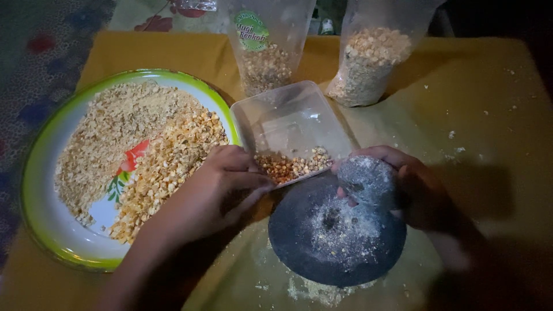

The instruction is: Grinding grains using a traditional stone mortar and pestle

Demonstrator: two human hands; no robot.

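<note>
Left hand [216, 187] pinches the clear plastic tub [291, 129] tilted so kernels gather above the stone mortar [334, 233], while right hand [403, 184] grips the stone pestle [367, 181].

Dim scene, light pooling at the centre

We are seeing light falling from above onto the plate [40, 167] and the yellow surface [478, 115], while corners are fading into darkness; our forearms are sinking into shadow, glare is whitening the clear tub [288, 121], and details are looking soft.
</note>
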